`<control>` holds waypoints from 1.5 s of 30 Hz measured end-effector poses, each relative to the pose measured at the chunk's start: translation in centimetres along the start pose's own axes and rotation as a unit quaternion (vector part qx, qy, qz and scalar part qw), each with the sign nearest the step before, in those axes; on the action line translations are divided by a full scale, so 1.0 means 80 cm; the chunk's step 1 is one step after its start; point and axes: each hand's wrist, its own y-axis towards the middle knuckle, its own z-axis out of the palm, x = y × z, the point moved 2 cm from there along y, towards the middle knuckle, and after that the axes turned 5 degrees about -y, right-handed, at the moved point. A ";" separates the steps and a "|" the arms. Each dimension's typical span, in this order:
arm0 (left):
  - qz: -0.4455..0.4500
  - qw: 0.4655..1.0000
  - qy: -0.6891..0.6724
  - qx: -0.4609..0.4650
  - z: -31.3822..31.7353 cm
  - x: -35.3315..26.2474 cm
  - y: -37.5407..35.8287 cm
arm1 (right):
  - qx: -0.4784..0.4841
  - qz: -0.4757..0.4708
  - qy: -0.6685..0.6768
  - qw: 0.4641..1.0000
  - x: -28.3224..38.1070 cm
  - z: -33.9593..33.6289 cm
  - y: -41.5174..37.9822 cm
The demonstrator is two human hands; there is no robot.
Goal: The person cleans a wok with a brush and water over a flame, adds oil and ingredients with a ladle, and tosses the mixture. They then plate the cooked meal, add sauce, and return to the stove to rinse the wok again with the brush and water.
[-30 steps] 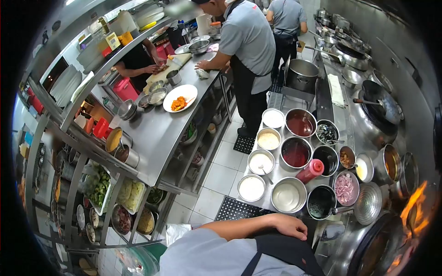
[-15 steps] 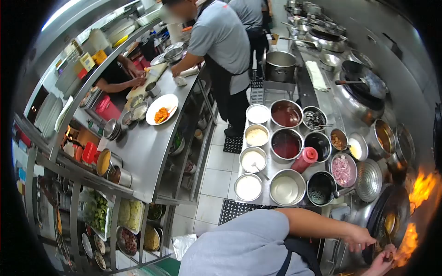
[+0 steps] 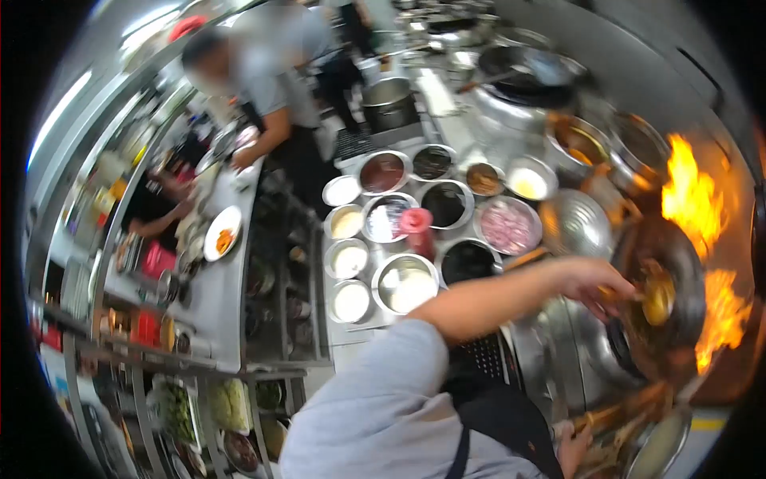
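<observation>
My left hand [image 3: 594,286] reaches out over the near side of a dark wok [image 3: 682,263]. Its fingers are closed around the handle of a ladle [image 3: 658,297], whose bowl holds something yellow inside the wok. Lower down, my right hand [image 3: 572,449] is closed at the near end of a wooden handle [image 3: 626,409], partly blurred. Tall flames [image 3: 690,195] rise along the wok's far side.
Pots of sauces, a red squeeze bottle [image 3: 417,231], a bowl of pink slices [image 3: 507,227] and a perforated strainer [image 3: 576,225] stand left of the wok. A co-worker [image 3: 271,96] leans over a steel counter [image 3: 211,307], where a white plate [image 3: 214,239] holds orange food.
The view has turned, shifting the pots leftward. My hands, close together before, are now apart: the left is higher over the wok, the right lower and nearer my body. The flames look larger.
</observation>
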 end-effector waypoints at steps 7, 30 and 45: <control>-0.069 0.668 0.740 0.040 -0.052 -0.028 0.052 | -0.016 0.119 0.216 0.969 0.052 -0.003 -0.014; -0.038 0.477 0.878 0.004 0.031 -0.122 0.077 | -0.182 -0.037 0.073 0.980 0.141 -0.271 0.140; -0.135 0.477 0.865 0.084 0.052 -0.145 0.089 | -0.221 -0.067 -0.030 0.973 0.159 -0.273 0.171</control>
